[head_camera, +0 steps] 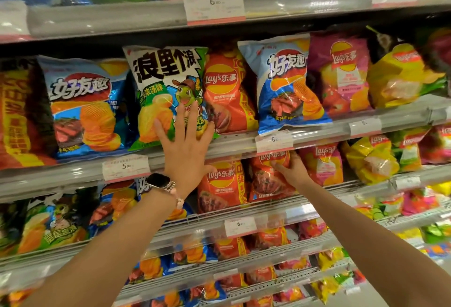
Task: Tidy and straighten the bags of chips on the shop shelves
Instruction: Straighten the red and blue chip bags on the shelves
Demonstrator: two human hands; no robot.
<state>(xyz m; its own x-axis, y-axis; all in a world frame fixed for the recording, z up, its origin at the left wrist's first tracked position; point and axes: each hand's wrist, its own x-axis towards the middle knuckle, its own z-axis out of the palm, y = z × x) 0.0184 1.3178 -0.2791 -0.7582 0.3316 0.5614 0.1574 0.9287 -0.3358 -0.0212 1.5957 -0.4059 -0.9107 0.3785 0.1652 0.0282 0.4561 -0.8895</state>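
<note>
My left hand [184, 143], with a watch on its wrist, lies flat with spread fingers against the lower part of a white and green chip bag [168, 82] standing on the middle shelf [231, 144]. One shelf down, my right hand [291, 168] grips the upper right side of a red Lay's bag [267, 182]; its fingers curl round the bag's edge and part of them is hidden behind it. Another red Lay's bag [220, 184] stands just left of that one.
Blue bags [83, 106] [290, 87], a red bag [227, 94], a pink bag [341, 74] and a yellow bag [400, 77] fill the middle shelf. Price tags [125, 167] [274, 140] hang on the rails. More shelves of bags sit above and below.
</note>
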